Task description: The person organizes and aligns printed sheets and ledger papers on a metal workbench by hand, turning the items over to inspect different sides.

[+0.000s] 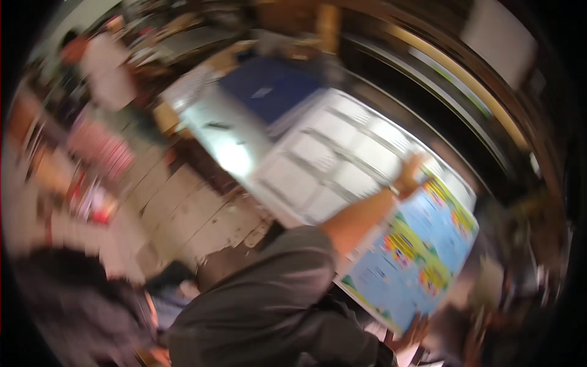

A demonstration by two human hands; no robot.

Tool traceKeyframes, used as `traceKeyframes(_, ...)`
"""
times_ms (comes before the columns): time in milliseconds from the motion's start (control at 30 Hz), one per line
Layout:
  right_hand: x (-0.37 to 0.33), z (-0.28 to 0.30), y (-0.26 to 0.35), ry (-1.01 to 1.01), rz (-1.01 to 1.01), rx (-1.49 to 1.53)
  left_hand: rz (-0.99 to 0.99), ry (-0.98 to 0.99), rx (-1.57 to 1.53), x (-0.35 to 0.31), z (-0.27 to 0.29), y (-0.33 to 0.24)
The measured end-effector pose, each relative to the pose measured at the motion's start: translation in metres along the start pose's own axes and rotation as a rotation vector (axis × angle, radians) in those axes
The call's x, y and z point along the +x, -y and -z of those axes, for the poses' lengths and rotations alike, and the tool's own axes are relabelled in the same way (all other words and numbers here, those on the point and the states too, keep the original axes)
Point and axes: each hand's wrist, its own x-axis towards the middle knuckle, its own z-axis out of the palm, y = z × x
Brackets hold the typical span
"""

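Observation:
A large printed sheet (pixel 400 260), light blue with yellow-green and flower-like patches, extends between my two hands at the right. My left hand (pixel 411 175), on an outstretched arm in a dark grey sleeve, closes on its far edge; motion blurs the fingers. At the near edge, my right hand (pixel 414 332) grips the same sheet, its fingers partly showing and the rest hidden. Under and beyond the left forearm lies a white sheet (pixel 299 147) with rows of pale rectangular panels, partly covered by the printed one.
Beyond the white sheet are a dark blue flat board (pixel 266 85) and a shiny pale tabletop (pixel 229 137). A long dark machine or shelf (pixel 428 92) runs along the upper right. Tiled floor (pixel 183 205) and a pink striped bundle (pixel 101 147) appear at left. Dark hair (pixel 67 300) shows lower left.

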Motion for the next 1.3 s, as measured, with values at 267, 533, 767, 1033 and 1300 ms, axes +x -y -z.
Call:
traceKeyframes(267,0.01,-0.009,-0.013,-0.08,-0.154,0.089,0.017,0.108,0.01,0.01,0.022,-0.01)
traceKeyframes(533,-0.01,-0.009,-0.02,-0.099,-0.241,0.112,-0.124,0.161,-0.122,0.011,0.005,-0.011)
traceKeyframes(767,-0.013,-0.016,-0.018,-0.121,-0.218,0.195,-0.128,0.211,0.017,0.006,0.018,-0.024)
traceKeyframes(1033,-0.013,-0.012,-0.015,-0.118,-0.246,0.173,-0.115,0.196,0.035,0.003,0.014,-0.032)
traceKeyframes(1300,-0.005,-0.01,-0.01,-0.133,-0.25,0.155,-0.071,0.241,0.135,0.013,0.021,-0.018)
